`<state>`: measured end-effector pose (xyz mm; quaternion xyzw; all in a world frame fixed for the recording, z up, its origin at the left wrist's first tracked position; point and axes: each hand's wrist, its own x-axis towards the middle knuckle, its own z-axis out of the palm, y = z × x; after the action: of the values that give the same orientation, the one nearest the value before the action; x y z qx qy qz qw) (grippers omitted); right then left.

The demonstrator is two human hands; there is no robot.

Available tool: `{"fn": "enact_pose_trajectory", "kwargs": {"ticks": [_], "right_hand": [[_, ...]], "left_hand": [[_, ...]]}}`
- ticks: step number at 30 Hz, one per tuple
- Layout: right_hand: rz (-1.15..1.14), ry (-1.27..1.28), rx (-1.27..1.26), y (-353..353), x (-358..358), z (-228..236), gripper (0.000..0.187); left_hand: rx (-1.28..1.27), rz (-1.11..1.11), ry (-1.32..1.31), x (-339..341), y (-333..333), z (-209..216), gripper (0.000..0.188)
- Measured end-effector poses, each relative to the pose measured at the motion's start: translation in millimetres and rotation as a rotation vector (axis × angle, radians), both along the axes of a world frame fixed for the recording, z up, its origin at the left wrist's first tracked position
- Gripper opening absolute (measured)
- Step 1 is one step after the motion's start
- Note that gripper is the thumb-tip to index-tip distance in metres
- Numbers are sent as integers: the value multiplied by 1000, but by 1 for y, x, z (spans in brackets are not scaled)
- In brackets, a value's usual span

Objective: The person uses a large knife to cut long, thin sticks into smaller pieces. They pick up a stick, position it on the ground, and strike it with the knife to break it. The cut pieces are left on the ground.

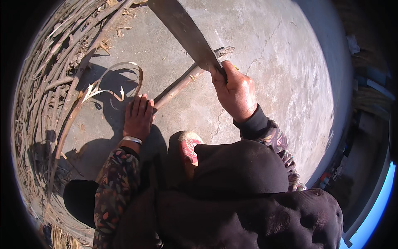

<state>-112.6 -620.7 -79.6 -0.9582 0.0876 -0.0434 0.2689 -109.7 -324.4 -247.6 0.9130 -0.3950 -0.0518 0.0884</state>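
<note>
My right hand (237, 92) is closed round the dark handle of a machete (182, 31). Its broad, dark blade points up and to the left, above the ground. Below the blade lies a peeled-looking wooden stick (178, 89), slanting from lower left to upper right with a rough, split far end. At the stick's near end, my left hand (139, 116) has its fingers bent over the wood and holds it; the thumb is hidden. A silvery bangle (132, 140) circles the left wrist.
Long, thin sticks (49, 91) are piled along the left. A curled strip of bark (140, 76) stands up beside the left hand. Grey concrete (286, 83) with cracks spreads ahead. My red shoe (190, 150) shows near my dark-clothed knee (242, 166). Stacked items stand at the far right.
</note>
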Motion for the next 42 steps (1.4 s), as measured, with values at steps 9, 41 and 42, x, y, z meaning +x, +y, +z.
{"fn": "enact_pose_trajectory", "kwargs": {"ticks": [9, 41, 42], "right_hand": [[-89, 519, -82, 10, -15, -45, 24], [-68, 402, -105, 7, -20, -45, 19], [-31, 293, -71, 6, -19, -49, 18]], "left_hand": [[128, 20, -14, -3, 1, -1, 52], [106, 87, -18, -9, 3, 1, 44], [137, 81, -58, -8, 3, -1, 44]]}}
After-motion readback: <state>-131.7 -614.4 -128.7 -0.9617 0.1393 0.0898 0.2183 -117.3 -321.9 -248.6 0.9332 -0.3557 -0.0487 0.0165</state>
